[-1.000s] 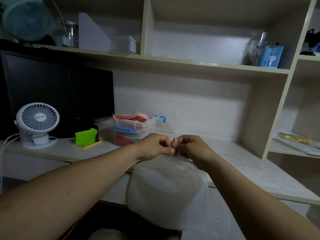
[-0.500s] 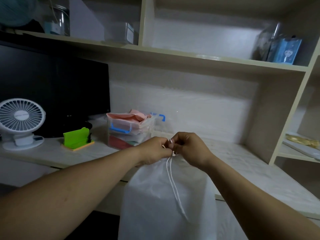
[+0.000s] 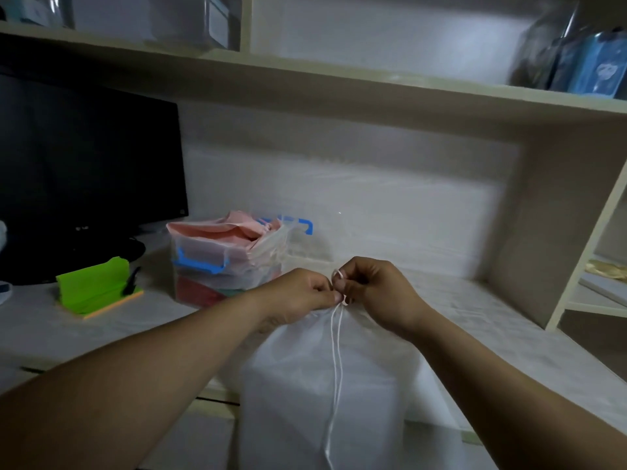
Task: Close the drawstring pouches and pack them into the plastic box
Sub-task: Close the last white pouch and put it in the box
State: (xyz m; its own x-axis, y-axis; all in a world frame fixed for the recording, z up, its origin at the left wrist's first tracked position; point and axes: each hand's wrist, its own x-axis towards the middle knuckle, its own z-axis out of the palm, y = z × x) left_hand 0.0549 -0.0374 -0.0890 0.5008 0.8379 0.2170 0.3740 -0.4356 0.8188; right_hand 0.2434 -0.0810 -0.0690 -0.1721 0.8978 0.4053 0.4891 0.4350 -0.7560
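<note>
Hands (image 3: 298, 296) (image 3: 380, 296) pinch drawstring (image 3: 336, 361) atop white pouch (image 3: 322, 395).

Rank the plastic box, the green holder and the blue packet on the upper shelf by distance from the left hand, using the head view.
The left hand pinches the drawstring.
1. Plastic box: on the desk, just behind and to the left of the hand.
2. Green holder: farther left on the desk.
3. Blue packet: up on the shelf, far right.

Pale desk (image 3: 475, 320) with clear plastic box (image 3: 237, 279), green holder (image 3: 93, 286), black monitor (image 3: 88, 171)
</note>
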